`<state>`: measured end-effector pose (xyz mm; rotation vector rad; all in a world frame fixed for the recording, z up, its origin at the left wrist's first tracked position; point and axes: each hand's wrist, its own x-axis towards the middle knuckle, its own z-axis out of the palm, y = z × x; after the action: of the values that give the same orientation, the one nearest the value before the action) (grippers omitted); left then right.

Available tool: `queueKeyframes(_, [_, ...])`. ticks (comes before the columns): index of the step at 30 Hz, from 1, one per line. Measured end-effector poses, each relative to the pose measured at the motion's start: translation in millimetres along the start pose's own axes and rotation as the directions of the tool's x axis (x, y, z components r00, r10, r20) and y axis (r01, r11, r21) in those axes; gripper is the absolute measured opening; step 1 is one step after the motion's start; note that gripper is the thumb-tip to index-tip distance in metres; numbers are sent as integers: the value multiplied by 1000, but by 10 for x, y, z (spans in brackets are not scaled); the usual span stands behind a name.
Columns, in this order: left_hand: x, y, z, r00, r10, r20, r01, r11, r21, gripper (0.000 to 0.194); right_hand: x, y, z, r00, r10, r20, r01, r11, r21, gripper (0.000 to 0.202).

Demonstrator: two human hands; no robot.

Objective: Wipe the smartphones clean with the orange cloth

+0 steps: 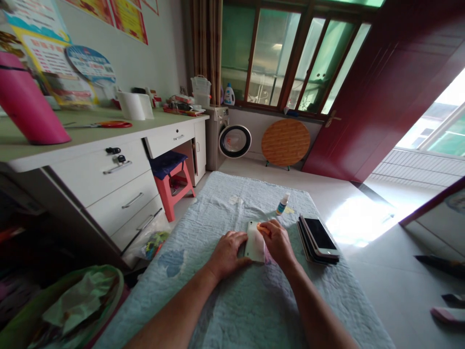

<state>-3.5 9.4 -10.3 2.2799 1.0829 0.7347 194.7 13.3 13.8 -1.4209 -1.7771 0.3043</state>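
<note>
A white phone lies flat, back up, on the light blue quilted cover. My left hand grips its left side, with the thumb at the lower edge and the fingers along the upper left. My right hand is closed on a small orange piece, pressed against the phone's upper right part. Whether that piece is cloth or sponge I cannot make out. Beyond my right hand stands a small spray bottle with a white cap. To the right is a stack of phones, the top one white-framed with a dark screen.
The quilted cover spreads over the surface before me. On the left is a desk with drawers, holding a pink flask and orange-handled scissors. A red stool and a green bin stand beside the surface.
</note>
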Motion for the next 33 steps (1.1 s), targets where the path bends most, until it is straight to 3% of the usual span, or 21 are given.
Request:
queueKeyframes(4, [6,9,-3,1000,-15,16,15,1000,15,64,7,11,-10,997,70,-33,-66,993,102,15])
queueKeyframes(9, [7,42,-20,1000,-5,19,5,1000,25,62,-6,53,22,987,112,117,-122,989,80,11])
queueKeyframes(16, [8,-1,13,1000,-16,10,16,999,32,63,-48,138,-5,984,69,162,-34,977,-212,19])
queueKeyframes(20, [13,-14,15,1000,-7,4,6,1000,25,65,-43,105,-7,977,44,209,0,979,-205,19])
queueKeyframes(27, [13,33,-16,1000,12,9,-12,1000,11,58,-96,-95,72,943,-113,313,154,982,-108,23])
queueKeyframes(33, [6,64,-35,1000,24,16,-24,999,21,55,-71,-89,129,945,-122,305,191,959,-207,25])
